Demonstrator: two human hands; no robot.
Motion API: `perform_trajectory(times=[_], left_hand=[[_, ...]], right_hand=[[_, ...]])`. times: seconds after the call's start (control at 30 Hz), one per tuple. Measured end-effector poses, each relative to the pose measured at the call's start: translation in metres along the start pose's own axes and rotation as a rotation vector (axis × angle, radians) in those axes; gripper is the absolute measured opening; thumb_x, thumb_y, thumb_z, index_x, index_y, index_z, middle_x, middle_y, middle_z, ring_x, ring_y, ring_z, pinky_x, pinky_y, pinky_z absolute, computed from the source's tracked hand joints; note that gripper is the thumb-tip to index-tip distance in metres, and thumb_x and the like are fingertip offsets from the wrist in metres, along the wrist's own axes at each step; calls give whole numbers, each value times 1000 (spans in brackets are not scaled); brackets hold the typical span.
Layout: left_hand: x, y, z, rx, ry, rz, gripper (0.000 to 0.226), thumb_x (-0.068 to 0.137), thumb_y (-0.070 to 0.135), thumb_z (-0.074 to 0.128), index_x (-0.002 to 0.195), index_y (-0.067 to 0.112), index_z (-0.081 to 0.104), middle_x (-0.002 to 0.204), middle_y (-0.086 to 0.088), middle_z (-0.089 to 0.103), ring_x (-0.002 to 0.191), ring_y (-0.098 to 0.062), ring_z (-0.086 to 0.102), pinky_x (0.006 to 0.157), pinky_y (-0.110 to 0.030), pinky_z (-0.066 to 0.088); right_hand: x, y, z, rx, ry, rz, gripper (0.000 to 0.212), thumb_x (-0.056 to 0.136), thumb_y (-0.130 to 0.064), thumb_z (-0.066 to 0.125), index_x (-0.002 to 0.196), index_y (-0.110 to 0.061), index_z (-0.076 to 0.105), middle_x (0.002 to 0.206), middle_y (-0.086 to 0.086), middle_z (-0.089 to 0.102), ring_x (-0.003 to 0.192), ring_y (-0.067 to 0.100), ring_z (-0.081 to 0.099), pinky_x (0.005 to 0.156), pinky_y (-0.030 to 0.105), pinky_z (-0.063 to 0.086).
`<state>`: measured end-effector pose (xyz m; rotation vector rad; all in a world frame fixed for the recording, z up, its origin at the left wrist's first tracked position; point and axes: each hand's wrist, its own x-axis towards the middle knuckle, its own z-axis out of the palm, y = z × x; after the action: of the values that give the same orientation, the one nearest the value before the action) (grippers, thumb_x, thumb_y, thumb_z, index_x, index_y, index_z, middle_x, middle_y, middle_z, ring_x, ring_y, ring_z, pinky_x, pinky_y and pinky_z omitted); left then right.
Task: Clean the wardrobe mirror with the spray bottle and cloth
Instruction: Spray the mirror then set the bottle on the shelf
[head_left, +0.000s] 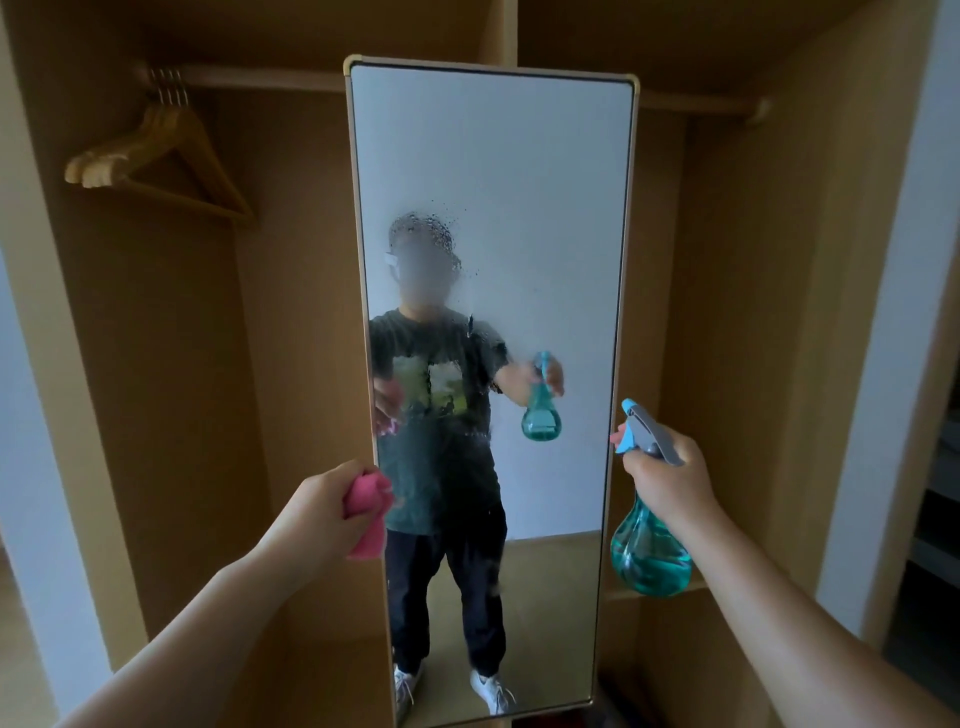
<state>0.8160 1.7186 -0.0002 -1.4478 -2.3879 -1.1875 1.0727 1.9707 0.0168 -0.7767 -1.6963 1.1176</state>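
Light-brown wood panels form the open wardrobe (156, 364) that fills the view, split by a central upright into a left and a right bay. A tall rectangular mirror in a thin pale-wood frame (545, 182) stands upright in front of that upright. A patch of spray droplets and mist (431, 234) clouds the glass around its upper middle, with thin runs trailing down to mid-height. The top and the right side of the glass reflect a plain white wall. A wooden rail (249, 78) crosses the top of the left bay and carries a bunch of wooden coat hangers (161, 156), well above the hands. A pale wall edge (883, 312) borders the wardrobe on the right.

The left hand (322, 512) is at the mirror's left frame edge, below mid-height. Its fingers are curled tightly round a bunched pink cloth (369, 519). The cloth overlaps the frame; whether it touches the glass cannot be told. The back panel of the left bay shows behind this forearm.

The right hand (670, 475) is just outside the right frame edge, its fingers wrapped round the neck of a teal translucent teardrop-shaped spray bottle with a grey-and-blue trigger head (649, 556). The nozzle points towards the mirror and the bulb hangs below the fist, apart from the glass, in front of the right bay.
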Motion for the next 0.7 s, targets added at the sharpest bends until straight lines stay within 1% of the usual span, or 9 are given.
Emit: perform_trajectory(times=[0.03, 0.07, 0.17, 0.3, 0.4, 0.47, 0.63, 0.7], left_hand=[[0, 2, 0, -3, -3, 3, 19, 85, 27, 70, 87, 40, 57, 78, 11, 66, 68, 4, 63, 46, -12, 48], [0, 5, 1, -8, -3, 8, 19, 85, 27, 70, 87, 41, 57, 78, 12, 65, 67, 2, 63, 45, -12, 47], [-1, 9, 3, -17, -9, 17, 20, 85, 28, 70, 86, 42, 56, 79, 14, 64, 66, 0, 63, 43, -12, 46], [-5, 11, 8, -13, -23, 22, 22, 85, 28, 70, 86, 44, 54, 80, 16, 63, 69, 2, 62, 44, -11, 46], [-9, 9, 12, -14, -34, 22, 20, 83, 34, 70, 87, 45, 54, 81, 16, 64, 71, 3, 61, 46, -11, 47], [-11, 8, 13, 1, -53, 16, 22, 84, 33, 69, 88, 46, 52, 83, 17, 63, 73, 2, 61, 47, -11, 47], [-16, 3, 17, 9, -69, 4, 23, 86, 29, 68, 87, 45, 52, 84, 18, 62, 74, 0, 61, 45, -12, 47], [-17, 0, 19, 15, -81, -1, 22, 86, 31, 68, 89, 46, 53, 86, 17, 63, 77, 0, 61, 48, -12, 48]], right_hand=[[-1, 1, -2, -2, 11, 1, 22, 92, -10, 57, 100, -29, 61, 92, 7, 58, 76, 17, 55, 53, 21, 41], [-1, 2, -3, -2, 18, 0, 21, 93, -10, 57, 100, -29, 62, 93, 6, 58, 78, 17, 56, 55, 22, 41], [-1, 7, -5, -25, 27, 17, 20, 93, -12, 57, 111, -18, 63, 100, 7, 61, 86, 19, 58, 58, 23, 42], [-3, 15, -8, -31, 33, 75, 19, 92, -12, 58, 110, -12, 64, 101, 12, 63, 92, 22, 60, 62, 26, 43], [-9, 24, -9, -53, 6, 88, 18, 93, -13, 58, 109, -17, 64, 101, 5, 64, 90, 16, 59, 59, 22, 41], [-15, 32, -9, -81, -28, 99, 21, 93, -13, 58, 111, -23, 62, 99, -1, 63, 87, 16, 59, 58, 21, 40], [-29, 51, -8, -93, -29, 154, 25, 94, -15, 58, 110, -33, 51, 93, -5, 55, 80, 15, 56, 54, 19, 39], [-33, 58, -7, -102, -34, 176, 25, 94, -15, 58, 111, -32, 50, 93, -6, 55, 80, 15, 56, 54, 20, 39]])
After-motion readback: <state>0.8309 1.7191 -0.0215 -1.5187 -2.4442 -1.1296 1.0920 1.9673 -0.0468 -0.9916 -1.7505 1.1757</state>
